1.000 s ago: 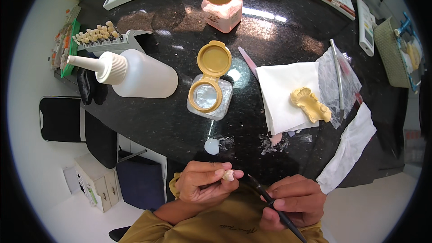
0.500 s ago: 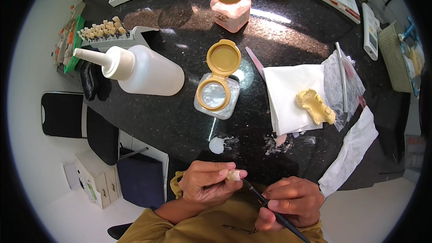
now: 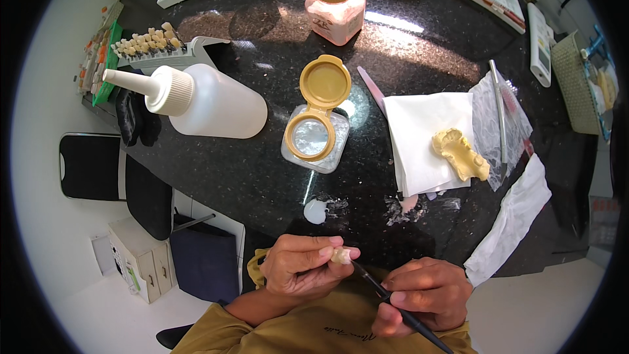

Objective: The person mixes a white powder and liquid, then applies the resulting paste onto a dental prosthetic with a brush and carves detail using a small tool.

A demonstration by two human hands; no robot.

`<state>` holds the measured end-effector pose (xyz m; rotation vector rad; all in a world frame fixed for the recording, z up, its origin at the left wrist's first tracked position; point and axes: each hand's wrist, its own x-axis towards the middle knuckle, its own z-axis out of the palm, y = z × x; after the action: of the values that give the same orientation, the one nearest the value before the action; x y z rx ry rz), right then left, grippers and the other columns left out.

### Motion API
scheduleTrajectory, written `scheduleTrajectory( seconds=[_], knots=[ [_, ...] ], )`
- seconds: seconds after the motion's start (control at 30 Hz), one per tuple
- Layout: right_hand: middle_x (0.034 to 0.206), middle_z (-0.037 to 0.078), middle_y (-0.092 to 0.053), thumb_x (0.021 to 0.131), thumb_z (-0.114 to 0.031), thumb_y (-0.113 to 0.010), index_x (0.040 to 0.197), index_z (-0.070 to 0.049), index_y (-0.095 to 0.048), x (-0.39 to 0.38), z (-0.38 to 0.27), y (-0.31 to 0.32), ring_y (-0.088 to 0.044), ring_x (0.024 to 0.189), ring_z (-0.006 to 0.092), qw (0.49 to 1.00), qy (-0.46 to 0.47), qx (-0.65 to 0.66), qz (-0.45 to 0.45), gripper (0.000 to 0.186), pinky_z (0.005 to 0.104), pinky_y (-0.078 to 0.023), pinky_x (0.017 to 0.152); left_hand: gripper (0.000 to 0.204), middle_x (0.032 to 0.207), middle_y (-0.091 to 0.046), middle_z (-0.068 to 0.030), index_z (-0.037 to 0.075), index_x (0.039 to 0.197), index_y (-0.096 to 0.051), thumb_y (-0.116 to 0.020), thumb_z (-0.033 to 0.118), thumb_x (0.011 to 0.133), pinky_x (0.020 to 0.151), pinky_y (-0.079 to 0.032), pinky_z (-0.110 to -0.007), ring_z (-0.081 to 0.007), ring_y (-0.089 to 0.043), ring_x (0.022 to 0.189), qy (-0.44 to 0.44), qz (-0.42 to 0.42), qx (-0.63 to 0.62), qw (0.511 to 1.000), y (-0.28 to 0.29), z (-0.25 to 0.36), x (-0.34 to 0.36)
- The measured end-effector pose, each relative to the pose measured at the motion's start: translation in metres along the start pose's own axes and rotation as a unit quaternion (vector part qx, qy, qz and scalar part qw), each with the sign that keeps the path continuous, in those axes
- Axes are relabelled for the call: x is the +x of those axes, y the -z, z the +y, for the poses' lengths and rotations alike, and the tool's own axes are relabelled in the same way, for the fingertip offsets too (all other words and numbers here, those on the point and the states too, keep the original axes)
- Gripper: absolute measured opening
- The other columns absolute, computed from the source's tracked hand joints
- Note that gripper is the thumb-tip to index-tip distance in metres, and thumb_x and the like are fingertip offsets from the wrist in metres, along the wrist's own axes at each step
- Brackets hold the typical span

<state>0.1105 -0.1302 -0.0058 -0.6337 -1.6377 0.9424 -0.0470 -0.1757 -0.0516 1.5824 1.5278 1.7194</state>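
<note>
Left hand [image 3: 300,265]: near side of the open gold-lidded jar [image 3: 319,113], well apart from it; thumb and fingertips drawn together in a pinch, lower fingers bent; forearm [image 3: 252,308] closer to the body, left of the jar. Right hand [image 3: 429,294]: near side, right of the jar; fingers flexed, pen-style grip, forearm mostly hidden

Small ivory tooth piece [image 3: 341,256], whiter at right end, pinched at the fingertips of left hand [image 3: 300,265]. Slim black pen-like tool [image 3: 374,283] slants through grip of right hand [image 3: 429,294], fine tip beside piece; contact unclear.
</note>
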Motion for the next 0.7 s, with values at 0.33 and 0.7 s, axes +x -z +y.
scheduleTrajectory(
  seconds=[0.33,0.7],
  knots=[
    [0.069,0.017,-0.061,0.073,-0.006,-0.079,0.087,0.005,-0.054,0.000,0.003,0.006,-0.062,0.048,0.0191,0.998,-0.004,0.049,-0.026,0.030,0.0289,-0.056,0.046,0.039,0.082,-0.066,-0.0114,0.003,0.093,-0.056,-0.087,0.009,0.070,0.058,-0.060,-0.021,-0.0158,-0.072,0.071,0.007,0.011,0.008,1.000,0.000,0.001,-0.002],
    [0.074,0.020,-0.063,0.075,-0.004,-0.077,0.091,0.005,-0.056,-0.005,-0.002,0.012,-0.066,0.054,0.0237,0.996,-0.050,0.075,-0.022,0.028,0.0308,-0.057,0.050,0.039,0.085,-0.065,-0.0121,0.003,0.096,-0.055,-0.085,0.007,0.072,0.059,-0.061,-0.023,-0.0160,-0.071,0.071,-0.001,0.016,-0.001,1.000,-0.003,0.000,-0.003]
  ],
)
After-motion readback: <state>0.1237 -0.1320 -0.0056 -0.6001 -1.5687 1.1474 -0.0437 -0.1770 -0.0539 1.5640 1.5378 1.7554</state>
